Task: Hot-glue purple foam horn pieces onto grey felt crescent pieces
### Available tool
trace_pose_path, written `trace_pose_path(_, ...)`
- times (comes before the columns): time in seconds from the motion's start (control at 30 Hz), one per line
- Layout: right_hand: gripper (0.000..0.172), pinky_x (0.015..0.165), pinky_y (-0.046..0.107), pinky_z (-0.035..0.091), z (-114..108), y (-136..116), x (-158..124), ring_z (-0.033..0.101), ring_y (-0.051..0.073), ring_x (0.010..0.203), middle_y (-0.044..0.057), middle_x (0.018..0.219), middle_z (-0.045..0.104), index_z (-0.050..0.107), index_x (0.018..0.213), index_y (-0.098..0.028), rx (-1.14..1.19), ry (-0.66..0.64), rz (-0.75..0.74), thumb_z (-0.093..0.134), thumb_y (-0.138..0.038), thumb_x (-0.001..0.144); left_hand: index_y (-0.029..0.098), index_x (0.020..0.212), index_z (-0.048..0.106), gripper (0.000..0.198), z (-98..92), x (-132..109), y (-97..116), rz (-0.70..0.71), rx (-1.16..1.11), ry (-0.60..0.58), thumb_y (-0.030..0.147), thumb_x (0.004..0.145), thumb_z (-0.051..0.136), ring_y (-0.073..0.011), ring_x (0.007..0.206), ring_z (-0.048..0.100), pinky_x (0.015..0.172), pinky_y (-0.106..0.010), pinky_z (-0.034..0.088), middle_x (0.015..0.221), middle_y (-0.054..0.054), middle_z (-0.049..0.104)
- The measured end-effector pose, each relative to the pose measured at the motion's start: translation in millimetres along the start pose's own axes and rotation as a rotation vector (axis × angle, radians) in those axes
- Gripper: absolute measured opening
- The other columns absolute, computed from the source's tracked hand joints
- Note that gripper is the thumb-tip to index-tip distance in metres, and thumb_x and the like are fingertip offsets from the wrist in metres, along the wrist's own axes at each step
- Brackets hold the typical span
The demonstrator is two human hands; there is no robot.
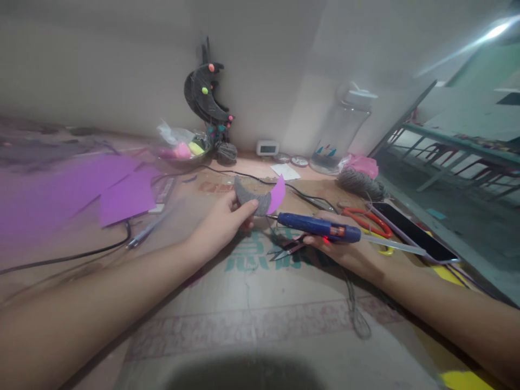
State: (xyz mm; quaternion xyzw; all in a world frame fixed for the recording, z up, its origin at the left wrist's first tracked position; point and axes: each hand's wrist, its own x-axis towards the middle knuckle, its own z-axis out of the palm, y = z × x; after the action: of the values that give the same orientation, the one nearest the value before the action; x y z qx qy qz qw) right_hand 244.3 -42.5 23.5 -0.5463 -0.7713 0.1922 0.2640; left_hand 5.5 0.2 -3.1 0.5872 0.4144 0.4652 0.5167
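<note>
My left hand (227, 216) pinches a purple crescent moon (278, 194), most of it wrapped in grey yarn (262, 202), with the right tip bare. In my right hand (341, 244) is a blue hot glue gun (312, 223), a clear glue stick (396, 244) sticking out of its back and a red light glowing on it. The nozzle points left and sits close to the lower edge of the crescent; contact cannot be made out. Scissors (287, 250) show just below the glue gun, partly under my right hand. A loop of grey yarn (357, 319) trails down the table.
Purple sheets (125, 197), a pen (146, 233) and a black cable (101, 249) lie left. Behind stand a bowl (187, 160), a grey moon ornament (207, 95), a small clock (267, 148) and a bottle (343, 130). Rightward are yarn (361, 183), orange-handled pliers (368, 219) and a phone (414, 233).
</note>
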Motion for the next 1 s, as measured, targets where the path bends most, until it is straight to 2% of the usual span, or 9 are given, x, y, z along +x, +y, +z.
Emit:
trace_pose_path(0.4,0.024,0.052,0.027,0.039,2.9,7.7,1.1,0.053,0.017,0.060,-0.001,0.065,0.057,0.056,0.071,-0.021,0.008,0.004,-0.018,0.066,-0.042,0.077,0.018,0.084,0.053,0.018,0.1,-0.6,1.2,-0.019,-0.036,-0.014,0.034,0.083,0.061,-0.0093,0.054,0.050,0.051,-0.020,0.038,0.062,0.004,0.054)
trace_pose_path(0.67,0.023,0.054,0.029,0.040,1.8,4.5,-2.1,0.054,0.017,0.062,0.000,0.068,0.059,0.055,0.073,-0.021,0.020,-0.015,0.023,0.065,-0.041,0.080,0.018,0.082,0.054,0.019,-0.2,-0.7,0.1,-0.006,-0.013,-0.014,0.036,0.082,0.059,-0.0106,0.055,0.051,0.052,-0.021,0.039,0.064,0.004,0.055)
trace_pose_path(1.0,0.026,0.050,0.026,0.040,2.7,4.7,-1.4,0.051,0.015,0.059,-0.002,0.064,0.055,0.054,0.071,-0.021,-0.015,0.028,0.014,0.065,-0.043,0.079,0.019,0.076,0.054,0.021,-0.1,-1.8,1.4,-0.018,0.012,-0.009,0.038,0.083,0.058,-0.0114,0.055,0.051,0.054,-0.022,0.040,0.060,0.004,0.054)
